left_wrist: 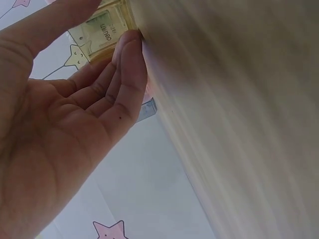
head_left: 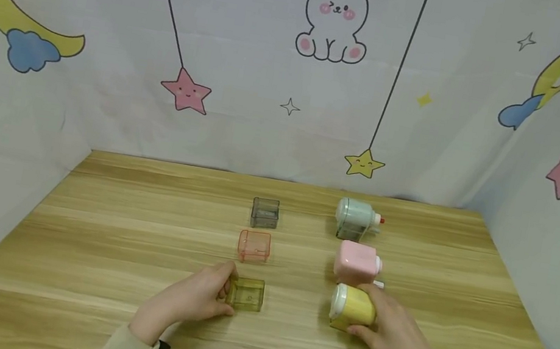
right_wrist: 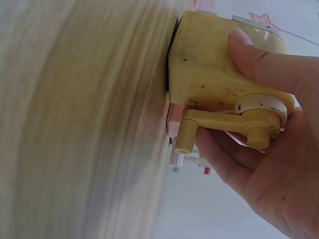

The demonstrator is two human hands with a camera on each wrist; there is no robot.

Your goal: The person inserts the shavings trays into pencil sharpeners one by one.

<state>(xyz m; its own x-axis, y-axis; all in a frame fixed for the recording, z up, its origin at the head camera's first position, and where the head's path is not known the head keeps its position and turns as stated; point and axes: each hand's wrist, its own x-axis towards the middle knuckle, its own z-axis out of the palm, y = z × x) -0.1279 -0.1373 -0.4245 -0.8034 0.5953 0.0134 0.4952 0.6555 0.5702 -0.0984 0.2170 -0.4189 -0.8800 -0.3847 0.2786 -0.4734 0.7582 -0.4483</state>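
On the left, a see-through yellow shavings drawer (head_left: 247, 294) lies on the table. My left hand (head_left: 201, 294) holds it by its left end, thumb on the near side and fingers on the far side. Dark lettering shows on the drawer (left_wrist: 104, 30) in the left wrist view. Over on the right, my right hand (head_left: 390, 329) grips a yellow hand-crank pencil sharpener (head_left: 355, 305). In the right wrist view the thumb lies along one side of its body, and the yellow crank (right_wrist: 217, 119) with a white ridged ring points toward the palm.
Behind the yellow sharpener stand a pink sharpener (head_left: 356, 261) and a pale green one (head_left: 355, 218) with a red tip. Beyond the yellow drawer are a clear red drawer (head_left: 254, 245) and a grey one (head_left: 264, 214). Printed cloth walls (head_left: 241, 143) enclose the wooden table (head_left: 141, 207).
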